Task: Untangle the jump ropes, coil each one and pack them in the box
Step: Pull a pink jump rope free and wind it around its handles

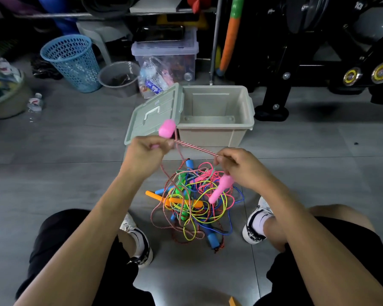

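The person sat low over a grey tiled floor (75,173), knees apart, a shoe on either side of the tangle (192,199) of jump ropes. That heap of yellow, blue, green, pink and red-white cord lay between the feet, with orange, blue and green handles poking out.

The left hand (148,151) was curled round a pink handle (166,128) whose end stuck up past the fist. From it a red-and-white rope (197,148) ran taut to the right hand (237,166), which pinched it between fingertips. A second pink handle (220,188) hung just under that hand; I could not tell whether the fingers held it too.

Just beyond the hands stood the beige box (215,133), open, its lid (153,113) leaning tilted against its left wall. Bare floor lay open to the left of the lid and to the right of the box.

Further back the room crowded in: a blue basket (73,62), a grey tub (117,78), a clear bin (166,56) and black gym gear (318,51) along the far edge.

The left palm and most fingers were hidden behind the back of the hand. How the ropes knotted inside the heap was too dense to make out. The lower arms and legs ran off the bottom edge.
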Demonstrator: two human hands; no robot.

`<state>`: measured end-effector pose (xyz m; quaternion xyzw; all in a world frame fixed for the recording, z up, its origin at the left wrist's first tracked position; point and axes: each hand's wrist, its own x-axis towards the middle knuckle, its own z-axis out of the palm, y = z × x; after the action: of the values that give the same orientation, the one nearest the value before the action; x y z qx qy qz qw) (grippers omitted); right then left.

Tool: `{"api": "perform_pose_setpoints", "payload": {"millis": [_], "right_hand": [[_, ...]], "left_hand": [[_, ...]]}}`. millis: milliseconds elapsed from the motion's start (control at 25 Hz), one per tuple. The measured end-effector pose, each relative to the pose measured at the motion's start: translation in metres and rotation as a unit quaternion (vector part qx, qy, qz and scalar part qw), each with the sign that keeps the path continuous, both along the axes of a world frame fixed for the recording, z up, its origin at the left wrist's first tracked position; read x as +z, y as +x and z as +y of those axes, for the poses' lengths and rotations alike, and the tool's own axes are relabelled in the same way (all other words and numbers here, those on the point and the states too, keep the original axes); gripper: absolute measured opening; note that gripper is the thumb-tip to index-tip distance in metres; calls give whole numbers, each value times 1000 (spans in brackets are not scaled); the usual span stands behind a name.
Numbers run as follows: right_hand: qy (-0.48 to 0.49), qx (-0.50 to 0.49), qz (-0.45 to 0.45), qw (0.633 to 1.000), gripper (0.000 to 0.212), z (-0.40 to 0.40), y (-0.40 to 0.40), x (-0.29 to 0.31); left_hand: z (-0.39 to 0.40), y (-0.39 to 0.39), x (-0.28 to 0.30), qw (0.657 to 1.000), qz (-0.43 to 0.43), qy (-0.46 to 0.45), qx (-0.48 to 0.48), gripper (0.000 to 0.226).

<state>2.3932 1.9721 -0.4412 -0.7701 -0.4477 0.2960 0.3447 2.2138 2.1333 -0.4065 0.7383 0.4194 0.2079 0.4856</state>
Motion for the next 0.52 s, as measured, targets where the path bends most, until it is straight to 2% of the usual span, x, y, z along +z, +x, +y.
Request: {"api": "perform_pose_setpoints", "payload": {"millis": [80, 120, 160, 240, 360, 440, 520], "right_hand": [[28, 0, -38, 999, 22, 0, -2, 6], [38, 14, -51, 998, 20, 0, -2, 7], [36, 35, -68, 996, 19, 2, -4, 7], [16, 79, -106, 991, 18, 4, -9, 9], [10, 100, -101, 990, 19, 4, -12, 8], [10, 91, -84, 992, 19, 2, -12, 5], [33, 74, -103, 991, 15, 2, -8, 1]], "left_hand": [[2, -3, -9, 976, 199, 17, -85, 8], [-3, -3, -13, 962, 240, 33, -124, 5], [-10, -1, -15, 959, 232, 46, -154, 6], [-22, 5, -15, 968, 154, 66, -186, 18], [-30, 11, -15, 966, 84, 106, -221, 13], [-31, 13, -16, 969, 62, 126, -205, 6], [-30, 14, -13, 977, 33, 135, -164, 5]]}}
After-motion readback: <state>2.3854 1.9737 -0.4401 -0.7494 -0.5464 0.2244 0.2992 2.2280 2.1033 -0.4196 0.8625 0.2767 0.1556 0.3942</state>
